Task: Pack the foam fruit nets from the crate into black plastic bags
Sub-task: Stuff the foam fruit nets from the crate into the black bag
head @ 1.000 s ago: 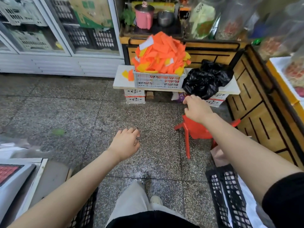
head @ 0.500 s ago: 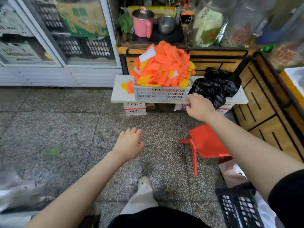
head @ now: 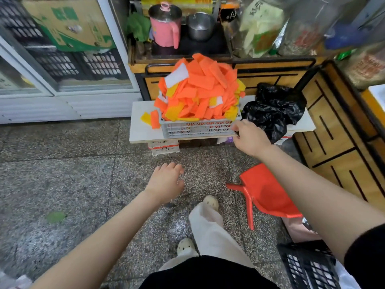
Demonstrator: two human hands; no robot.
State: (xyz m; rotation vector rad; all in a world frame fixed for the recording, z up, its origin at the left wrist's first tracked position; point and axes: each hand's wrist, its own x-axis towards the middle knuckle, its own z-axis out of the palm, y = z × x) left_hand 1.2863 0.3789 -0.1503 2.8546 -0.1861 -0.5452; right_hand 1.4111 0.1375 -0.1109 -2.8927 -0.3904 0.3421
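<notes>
The grey crate [head: 198, 128] stands on a low white board [head: 140, 128] at the far side of the floor. Orange and yellow foam fruit nets [head: 200, 90] are heaped above its rim. The black plastic bags [head: 273, 109] lie just right of the crate. The right hand [head: 251, 138] touches the crate's near right corner; whether it grips cannot be determined. The left hand [head: 166, 182] hangs relaxed over the floor, holding nothing.

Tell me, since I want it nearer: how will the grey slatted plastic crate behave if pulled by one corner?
The grey slatted plastic crate likely slides easily; its load is only foam. Pulled at the corner by the right hand, it may pivot. The orange and yellow foam nets heap above the rim, so some could spill.
</notes>
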